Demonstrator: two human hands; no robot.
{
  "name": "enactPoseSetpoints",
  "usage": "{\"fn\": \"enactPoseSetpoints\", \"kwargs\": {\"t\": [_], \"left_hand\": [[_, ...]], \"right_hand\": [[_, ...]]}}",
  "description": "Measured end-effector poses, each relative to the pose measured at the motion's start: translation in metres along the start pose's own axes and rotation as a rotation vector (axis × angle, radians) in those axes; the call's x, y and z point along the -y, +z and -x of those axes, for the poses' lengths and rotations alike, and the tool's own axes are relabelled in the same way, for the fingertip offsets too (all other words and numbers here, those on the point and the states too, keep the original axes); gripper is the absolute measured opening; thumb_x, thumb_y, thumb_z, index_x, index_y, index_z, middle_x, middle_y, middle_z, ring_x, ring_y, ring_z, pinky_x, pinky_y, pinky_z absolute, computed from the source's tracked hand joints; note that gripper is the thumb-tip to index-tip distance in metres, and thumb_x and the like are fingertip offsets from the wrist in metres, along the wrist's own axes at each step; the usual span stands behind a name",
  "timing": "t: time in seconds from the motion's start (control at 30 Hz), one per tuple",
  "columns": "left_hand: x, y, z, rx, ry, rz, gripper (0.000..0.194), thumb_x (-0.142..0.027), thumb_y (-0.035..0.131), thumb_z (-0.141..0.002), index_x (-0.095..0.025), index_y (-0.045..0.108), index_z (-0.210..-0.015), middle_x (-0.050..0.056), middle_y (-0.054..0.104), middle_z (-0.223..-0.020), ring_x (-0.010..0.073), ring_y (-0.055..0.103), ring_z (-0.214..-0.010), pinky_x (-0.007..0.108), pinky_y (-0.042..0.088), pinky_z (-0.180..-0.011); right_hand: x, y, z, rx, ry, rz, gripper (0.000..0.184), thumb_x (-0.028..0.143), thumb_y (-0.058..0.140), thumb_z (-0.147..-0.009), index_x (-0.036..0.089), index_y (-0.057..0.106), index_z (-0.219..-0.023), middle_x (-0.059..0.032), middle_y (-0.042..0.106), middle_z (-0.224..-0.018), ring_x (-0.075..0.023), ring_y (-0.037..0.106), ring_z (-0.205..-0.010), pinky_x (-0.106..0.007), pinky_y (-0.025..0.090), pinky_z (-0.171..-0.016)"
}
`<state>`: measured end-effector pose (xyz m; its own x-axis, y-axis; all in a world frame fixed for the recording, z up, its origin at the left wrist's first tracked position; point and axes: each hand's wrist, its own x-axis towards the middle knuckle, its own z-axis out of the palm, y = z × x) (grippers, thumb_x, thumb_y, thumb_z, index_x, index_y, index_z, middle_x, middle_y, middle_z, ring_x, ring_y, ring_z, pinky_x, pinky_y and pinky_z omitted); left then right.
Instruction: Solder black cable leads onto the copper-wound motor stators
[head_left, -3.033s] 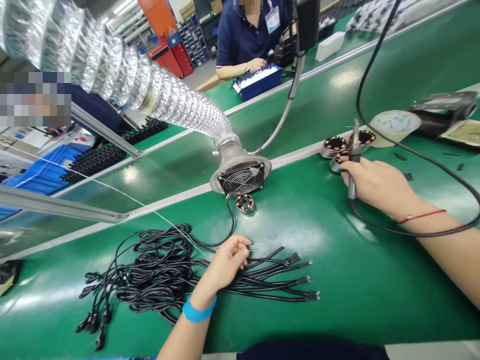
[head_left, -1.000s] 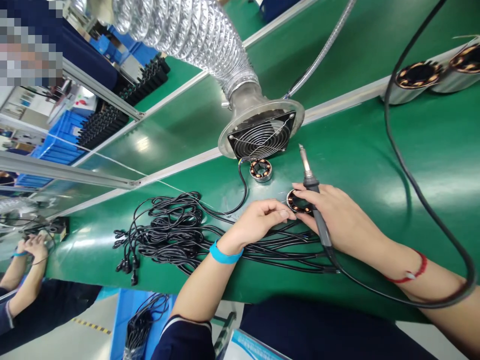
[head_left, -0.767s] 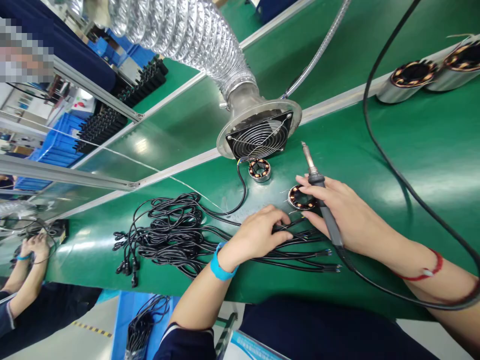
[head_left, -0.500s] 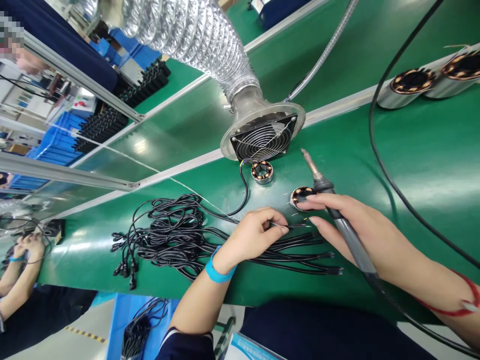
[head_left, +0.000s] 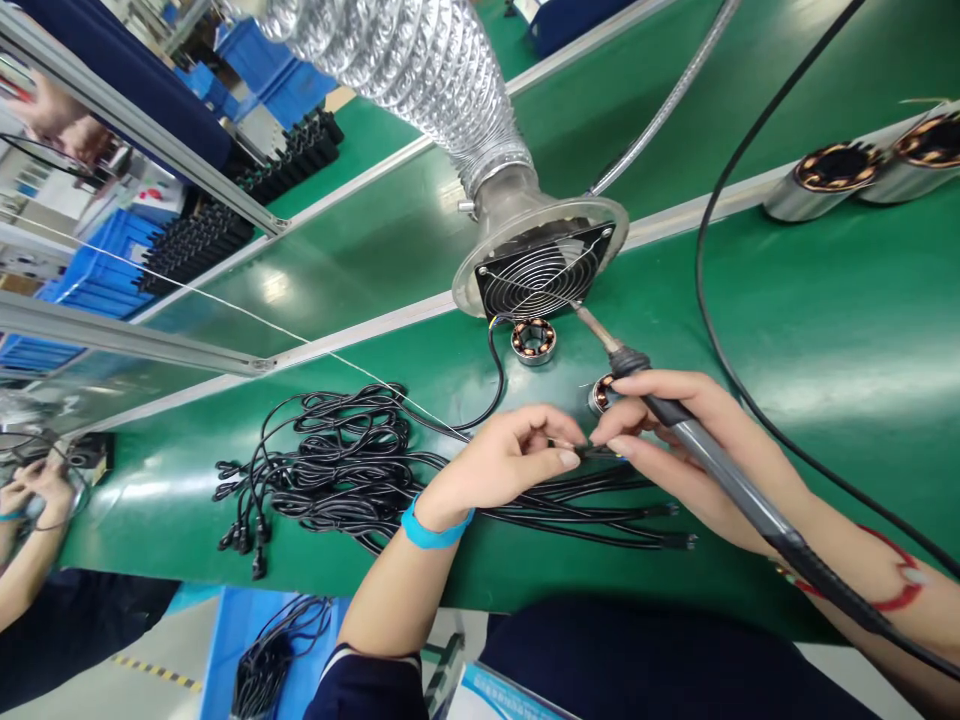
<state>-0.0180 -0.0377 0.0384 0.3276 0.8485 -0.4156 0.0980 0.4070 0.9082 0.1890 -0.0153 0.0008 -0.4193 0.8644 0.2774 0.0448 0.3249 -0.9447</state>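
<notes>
My left hand [head_left: 517,455] pinches the end of a black cable [head_left: 589,452] above the green bench. In my right hand [head_left: 697,450] rests a soldering iron [head_left: 697,440], its tip pointing up and left toward the fan grille; thumb and fingers of that hand close at the cable's thin wires. Behind my right fingertips a small wound motor stator [head_left: 602,394] is partly hidden. A second stator [head_left: 533,342], joined to a black cable by coloured wires, sits under the fan. Bundled black cables [head_left: 345,460] lie left of my left hand, their stripped ends [head_left: 679,541] fanning out beneath both hands.
A fume fan [head_left: 544,275] on a silver duct [head_left: 420,80] stands at the bench's back. Larger stators [head_left: 829,180] are at the right rear. The iron's black cord [head_left: 712,330] arcs across the right side. A co-worker's hands [head_left: 45,485] are at far left.
My right hand has moved its fingertips left to the cable end by my left hand. The soldering iron's tip has shifted left, toward the fan. The view has shifted slightly.
</notes>
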Motion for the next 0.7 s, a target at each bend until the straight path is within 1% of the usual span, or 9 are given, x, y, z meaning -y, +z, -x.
{"fn": "enactPoseSetpoints", "kwargs": {"t": [0.1, 0.17, 0.23, 0.33, 0.43, 0.53, 0.6, 0.63, 0.7], "left_hand": [[0.004, 0.004, -0.004, -0.067, 0.1, 0.13, 0.043, -0.057, 0.072, -0.08, -0.017, 0.057, -0.088, -0.001, 0.055, -0.077, 0.0078, 0.044, -0.061, 0.023, 0.037, -0.057], [0.005, 0.008, -0.007, -0.092, 0.118, 0.141, 0.04, -0.056, 0.066, -0.085, -0.018, 0.053, -0.084, -0.002, 0.052, -0.073, 0.0077, 0.042, -0.059, 0.023, 0.036, -0.055], [0.006, 0.012, -0.009, -0.115, 0.119, 0.109, 0.034, -0.05, 0.064, -0.086, -0.019, 0.051, -0.081, -0.003, 0.049, -0.07, 0.0075, 0.041, -0.057, 0.023, 0.035, -0.054], [0.007, 0.015, -0.01, -0.141, 0.121, 0.031, 0.024, -0.039, 0.061, -0.088, -0.018, 0.051, -0.08, -0.004, 0.049, -0.069, 0.0082, 0.041, -0.06, 0.023, 0.036, -0.058], [0.009, 0.014, -0.009, -0.153, 0.132, -0.075, 0.016, -0.029, 0.059, -0.089, -0.018, 0.054, -0.079, -0.002, 0.053, -0.072, 0.0099, 0.045, -0.066, 0.024, 0.038, -0.064], [0.011, 0.013, -0.008, -0.165, 0.169, -0.173, 0.013, -0.026, 0.06, -0.089, -0.017, 0.058, -0.08, -0.001, 0.058, -0.077, 0.0123, 0.05, -0.076, 0.026, 0.041, -0.075], [0.012, 0.012, -0.008, -0.147, 0.177, -0.181, 0.012, -0.027, 0.061, -0.09, -0.017, 0.059, -0.082, 0.001, 0.062, -0.081, 0.0135, 0.054, -0.082, 0.027, 0.043, -0.08], [0.012, 0.012, -0.008, -0.113, 0.161, -0.144, 0.013, -0.029, 0.061, -0.09, -0.017, 0.059, -0.084, 0.002, 0.063, -0.083, 0.0137, 0.056, -0.082, 0.027, 0.044, -0.08], [0.011, 0.012, -0.008, -0.011, 0.086, -0.03, 0.018, -0.034, 0.061, -0.09, -0.017, 0.058, -0.087, 0.002, 0.064, -0.081, 0.0127, 0.058, -0.075, 0.027, 0.046, -0.073]], "right_hand": [[-0.002, 0.003, -0.003, -0.016, 0.027, -0.007, 0.031, 0.042, 0.061, -0.099, 0.028, 0.049, -0.124, -0.0018, 0.07, -0.088, -0.0162, 0.07, -0.075, -0.031, 0.062, -0.072], [-0.003, 0.005, -0.004, -0.023, 0.037, 0.006, 0.033, 0.042, 0.062, -0.098, 0.028, 0.049, -0.124, -0.0016, 0.069, -0.089, -0.0156, 0.07, -0.075, -0.029, 0.061, -0.071], [-0.005, 0.008, -0.003, -0.04, 0.01, 0.027, 0.033, 0.04, 0.064, -0.097, 0.028, 0.048, -0.124, -0.0009, 0.068, -0.089, -0.0148, 0.069, -0.075, -0.029, 0.061, -0.072], [-0.007, 0.009, -0.001, -0.056, -0.053, 0.047, 0.034, 0.032, 0.064, -0.097, 0.03, 0.048, -0.127, 0.0003, 0.067, -0.09, -0.0135, 0.068, -0.076, -0.027, 0.061, -0.074], [-0.008, 0.009, -0.001, -0.057, -0.07, 0.056, 0.035, 0.029, 0.062, -0.097, 0.03, 0.046, -0.128, 0.0003, 0.066, -0.091, -0.0137, 0.068, -0.078, -0.028, 0.061, -0.076], [-0.007, 0.007, -0.001, -0.046, -0.073, 0.067, 0.033, 0.03, 0.06, -0.099, 0.03, 0.045, -0.128, -0.0001, 0.066, -0.089, -0.0143, 0.068, -0.078, -0.028, 0.061, -0.076], [-0.005, 0.006, -0.002, -0.034, -0.095, 0.077, 0.031, 0.031, 0.058, -0.1, 0.03, 0.045, -0.127, 0.0003, 0.065, -0.087, -0.014, 0.068, -0.077, -0.028, 0.061, -0.076], [-0.004, 0.006, -0.002, -0.03, -0.109, 0.086, 0.029, 0.03, 0.058, -0.1, 0.03, 0.046, -0.127, 0.0007, 0.065, -0.086, -0.0137, 0.067, -0.076, -0.028, 0.061, -0.076], [-0.003, 0.006, -0.003, -0.031, -0.13, 0.108, 0.027, 0.029, 0.058, -0.1, 0.029, 0.046, -0.125, 0.0014, 0.064, -0.085, -0.0135, 0.067, -0.074, -0.029, 0.061, -0.076]]}}
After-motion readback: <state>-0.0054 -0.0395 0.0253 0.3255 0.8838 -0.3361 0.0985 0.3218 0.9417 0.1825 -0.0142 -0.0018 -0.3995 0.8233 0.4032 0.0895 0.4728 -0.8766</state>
